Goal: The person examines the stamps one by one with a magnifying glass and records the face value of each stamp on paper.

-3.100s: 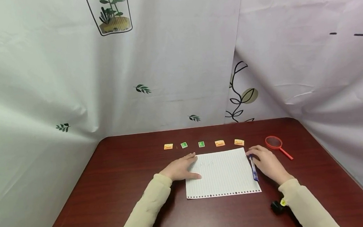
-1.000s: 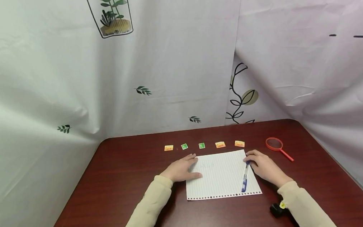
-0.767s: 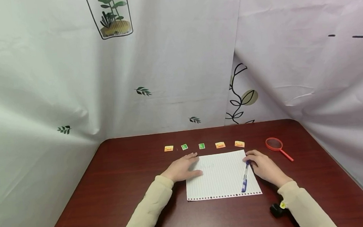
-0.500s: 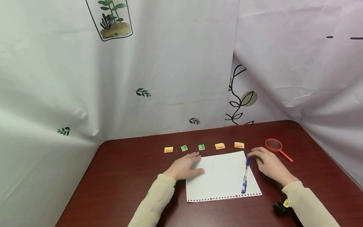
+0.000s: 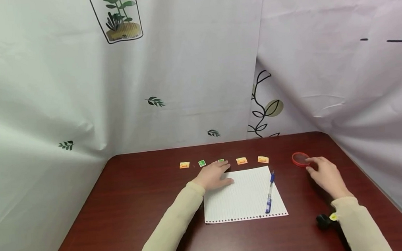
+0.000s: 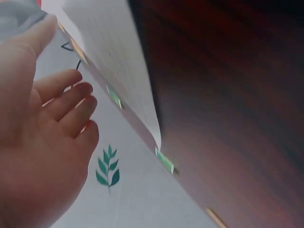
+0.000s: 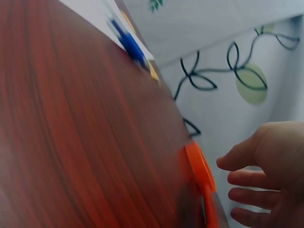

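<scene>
My right hand hovers over the handle end of a red magnifying glass, hiding its handle in the head view. The right wrist view has its fingers loosely bent, apart from the blurred magnifying glass. My left hand, fingers extended, is over the upper left corner of a lined, hole-punched sheet of paper. The left wrist view shows nothing in this hand; whether it touches the sheet I cannot tell. A clear pen with blue ends lies along the sheet's right side.
Behind the sheet runs a row of small stamp-like pieces: orange ones and green ones, one partly behind my left fingers. The dark red table ends at a pale patterned curtain. A black object sits at my right wrist.
My right hand slid the pen onto the sheet, let it go and moved right to the magnifying glass. My left hand shifted right and slightly away along the sheet's top edge.
</scene>
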### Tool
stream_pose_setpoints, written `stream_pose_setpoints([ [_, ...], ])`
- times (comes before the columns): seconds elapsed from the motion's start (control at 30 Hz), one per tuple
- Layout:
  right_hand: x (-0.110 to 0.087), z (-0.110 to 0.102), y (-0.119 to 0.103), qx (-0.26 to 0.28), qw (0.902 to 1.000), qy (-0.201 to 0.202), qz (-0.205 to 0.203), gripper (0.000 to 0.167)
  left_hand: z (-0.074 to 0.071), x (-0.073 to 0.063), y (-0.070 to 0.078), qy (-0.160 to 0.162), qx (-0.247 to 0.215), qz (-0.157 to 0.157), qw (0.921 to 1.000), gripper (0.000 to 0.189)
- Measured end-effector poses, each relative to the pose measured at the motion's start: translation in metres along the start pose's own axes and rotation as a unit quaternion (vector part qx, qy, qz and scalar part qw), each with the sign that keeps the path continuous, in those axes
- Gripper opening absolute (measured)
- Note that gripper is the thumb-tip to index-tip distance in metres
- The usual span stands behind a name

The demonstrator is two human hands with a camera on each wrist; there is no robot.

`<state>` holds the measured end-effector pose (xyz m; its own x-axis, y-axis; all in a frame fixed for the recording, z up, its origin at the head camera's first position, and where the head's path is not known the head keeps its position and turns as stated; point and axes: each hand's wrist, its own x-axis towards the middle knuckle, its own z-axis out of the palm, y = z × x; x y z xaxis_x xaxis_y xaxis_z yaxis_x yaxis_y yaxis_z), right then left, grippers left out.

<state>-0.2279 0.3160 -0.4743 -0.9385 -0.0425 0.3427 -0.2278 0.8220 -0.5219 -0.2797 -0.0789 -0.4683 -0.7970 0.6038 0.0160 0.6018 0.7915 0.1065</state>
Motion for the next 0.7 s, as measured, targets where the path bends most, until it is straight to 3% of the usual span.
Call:
stream_pose_setpoints([
  [0.33,-0.002,-0.012,0.02,-0.017,0.9974,-0.042,0.056,0.037,-0.001,0.024,0.001,-0.021,0.042,-0.001,0.9989,0.064],
  [0.57,0.0,-0.011,0.022,-0.016,0.9965,-0.052,0.063,0.034,0.001,0.032,0.002,-0.026,0.024,0.019,0.9992,0.062],
  [0.7,0.0,-0.008,0.024,-0.015,0.9962,-0.059,0.063,0.03,0.003,0.033,0.005,-0.054,-0.016,0.013,0.9983,0.063],
])
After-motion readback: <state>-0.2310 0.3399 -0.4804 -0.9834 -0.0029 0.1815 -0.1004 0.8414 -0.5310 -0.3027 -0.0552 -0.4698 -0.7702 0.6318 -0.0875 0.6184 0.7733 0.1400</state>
